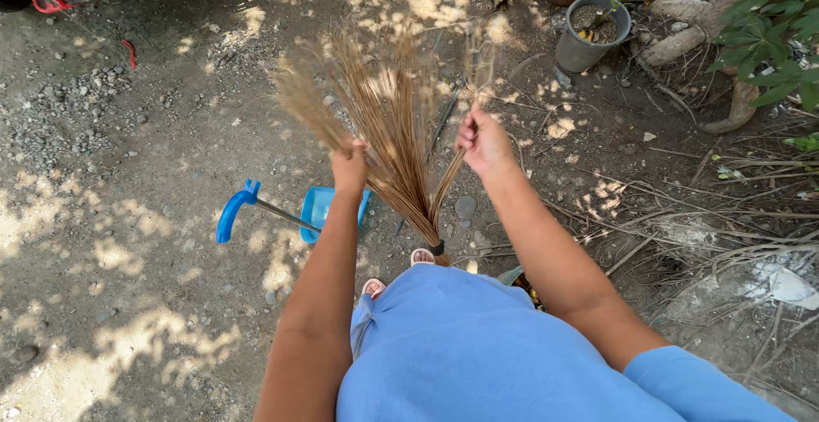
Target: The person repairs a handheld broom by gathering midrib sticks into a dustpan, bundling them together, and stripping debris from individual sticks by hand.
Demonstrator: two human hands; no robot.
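Dirt yard (128, 243), dappled shade | stick broom (397, 145) being held bristles-up before the body | left hand (350, 166) closed on one bunch | right hand (482, 140) pinching a few sticks apart | blue dustpan (328, 209) lying below, seemingly unused | pots (593, 29) beyond.

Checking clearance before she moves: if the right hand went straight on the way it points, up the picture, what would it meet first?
The right hand already grips a few thin brown broom sticks. Beyond them, the way looks free down to the bare dappled dirt ground; the grey plastic plant pot sits off to the side. Depth is unclear.
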